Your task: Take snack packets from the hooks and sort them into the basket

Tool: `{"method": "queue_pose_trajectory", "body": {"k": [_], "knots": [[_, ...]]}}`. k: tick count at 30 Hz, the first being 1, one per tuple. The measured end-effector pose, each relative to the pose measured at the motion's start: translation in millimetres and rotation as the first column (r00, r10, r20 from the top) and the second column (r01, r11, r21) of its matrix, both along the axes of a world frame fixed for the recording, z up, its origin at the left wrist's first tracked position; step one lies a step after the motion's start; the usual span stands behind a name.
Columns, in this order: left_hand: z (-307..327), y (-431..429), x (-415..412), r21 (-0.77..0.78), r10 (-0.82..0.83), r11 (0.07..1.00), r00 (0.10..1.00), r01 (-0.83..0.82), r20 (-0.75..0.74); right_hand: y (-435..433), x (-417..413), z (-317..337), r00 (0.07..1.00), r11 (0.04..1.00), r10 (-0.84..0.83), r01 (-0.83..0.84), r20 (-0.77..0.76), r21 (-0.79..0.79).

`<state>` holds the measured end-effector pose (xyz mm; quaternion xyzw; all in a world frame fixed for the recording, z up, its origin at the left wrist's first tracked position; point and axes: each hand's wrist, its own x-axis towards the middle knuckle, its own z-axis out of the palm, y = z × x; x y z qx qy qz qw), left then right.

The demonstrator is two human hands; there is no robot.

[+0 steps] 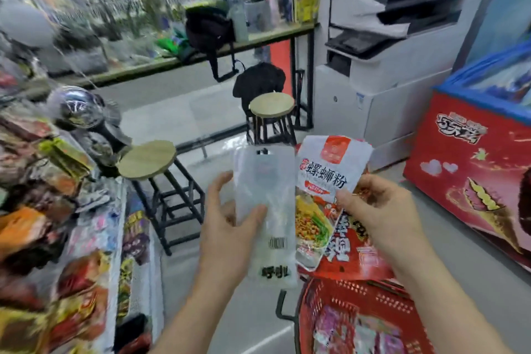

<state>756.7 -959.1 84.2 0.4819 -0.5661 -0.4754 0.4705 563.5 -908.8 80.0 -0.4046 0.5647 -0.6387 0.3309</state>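
Note:
My left hand (230, 227) grips a long pale translucent packet (267, 210) with a barcode and black characters near its lower end, held upright. My right hand (379, 210) pinches a white and red noodle packet (324, 169) with large black characters, in front of a red packet (353, 256) behind it. Both hands are side by side above the red plastic basket (373, 304), which holds several pink and white packets (350, 333). Rows of snack packets (57, 238) hang on the rack at the left.
Two round wooden stools (149, 158) stand ahead on the grey floor. A red ice-cream freezer (474, 169) is at the right, a white printer (382, 37) behind it. A counter with a black bag (209, 29) runs along the window.

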Motion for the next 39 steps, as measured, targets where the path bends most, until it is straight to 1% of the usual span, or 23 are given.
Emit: {"method": "queue_pose_trajectory", "body": {"k": [2, 4, 6, 7, 8, 9, 11, 13, 14, 16, 18, 20, 21, 22, 24, 25, 27, 28, 30, 33, 35, 37, 39], "knots": [[9, -1, 5, -0.097, 0.071, 0.993, 0.995, -0.064, 0.070, -9, 8, 13, 0.997, 0.997, 0.063, -0.062, 0.039, -0.035], [18, -3, 6, -0.240, 0.157, 0.964, 0.972, -0.112, 0.177, -17, 13, 23, 0.993, 0.993, 0.106, -0.103, 0.055, -0.059], [22, -3, 5, -0.405, 0.258, 0.907, 0.910, -0.112, 0.325, -23, 18, 31, 0.981, 0.985, 0.166, -0.160, 0.096, -0.070], [24, -1, 4, -0.462, 0.318, 0.879, 0.870, -0.121, 0.376, -25, 21, 35, 0.973, 0.978, 0.202, -0.194, 0.115, -0.079], [25, 0, 2, -0.481, 0.356, 0.867, 0.835, -0.128, 0.420, -28, 23, 38, 0.965, 0.969, 0.238, -0.229, 0.113, -0.091], [26, 3, -1, -0.479, 0.370, 0.870, 0.801, -0.120, 0.470, -31, 25, 40, 0.960, 0.961, 0.265, -0.256, 0.087, -0.102], [26, 13, -7, -0.370, 0.311, 0.924, 0.759, -0.100, 0.571, -35, 27, 44, 0.951, 0.943, 0.308, -0.302, 0.017, -0.142], [26, 22, -13, -0.244, 0.240, 0.964, 0.756, -0.109, 0.609, -38, 26, 45, 0.935, 0.918, 0.355, -0.351, -0.015, -0.182], [25, 27, -13, -0.209, 0.229, 0.970, 0.761, -0.125, 0.607, -39, 25, 47, 0.918, 0.902, 0.395, -0.392, -0.024, -0.178], [28, 35, -11, -0.200, 0.231, 0.970, 0.788, -0.139, 0.571, -42, 26, 47, 0.880, 0.868, 0.471, -0.475, -0.059, -0.144], [34, 41, -4, -0.213, 0.280, 0.957, 0.816, -0.197, 0.505, -48, 30, 43, 0.865, 0.857, 0.496, -0.501, -0.071, -0.118], [41, 47, 9, -0.195, 0.394, 0.918, 0.844, -0.344, 0.365, -53, 38, 41, 0.864, 0.859, 0.500, -0.503, -0.056, -0.091], [46, 50, 16, -0.171, 0.468, 0.883, 0.845, -0.437, 0.260, -57, 43, 42, 0.863, 0.860, 0.503, -0.504, -0.043, -0.081], [52, 54, 24, -0.134, 0.553, 0.832, 0.823, -0.539, 0.125, -61, 49, 42, 0.861, 0.858, 0.507, -0.508, -0.032, -0.071], [62, 63, 45, -0.068, 0.673, 0.729, 0.731, -0.681, -0.112, -68, 65, 44, 0.858, 0.857, 0.512, -0.514, -0.044, -0.047], [68, 68, 57, -0.044, 0.690, 0.703, 0.696, -0.710, -0.201, -71, 75, 46, 0.850, 0.850, 0.523, -0.526, -0.062, -0.039], [78, 79, 79, 0.011, 0.709, 0.670, 0.636, -0.742, -0.304, -74, 101, 50, 0.817, 0.818, 0.571, -0.574, -0.075, -0.027], [81, 84, 91, 0.039, 0.711, 0.665, 0.616, -0.746, -0.338, -74, 115, 53, 0.789, 0.790, 0.610, -0.613, -0.075, -0.024], [83, 93, 114, 0.066, 0.705, 0.671, 0.608, -0.739, -0.365, -73, 147, 62, 0.717, 0.716, 0.693, -0.696, -0.070, -0.048], [85, 108, 144, 0.029, 0.725, 0.652, 0.612, -0.758, -0.317, -68, 195, 78, 0.625, 0.609, 0.771, -0.780, -0.121, -0.142], [93, 118, 166, -0.011, 0.739, 0.632, 0.606, -0.775, -0.295, -69, 225, 86, 0.598, 0.573, 0.779, -0.801, -0.190, -0.171], [104, 131, 194, -0.049, 0.761, 0.592, 0.578, -0.805, -0.294, -72, 256, 91, 0.578, 0.553, 0.778, -0.816, -0.244, -0.169], [121, 145, 226, -0.092, 0.770, 0.566, 0.566, -0.819, -0.296, -73, 286, 95, 0.549, 0.528, 0.802, -0.836, -0.236, -0.153]]}}
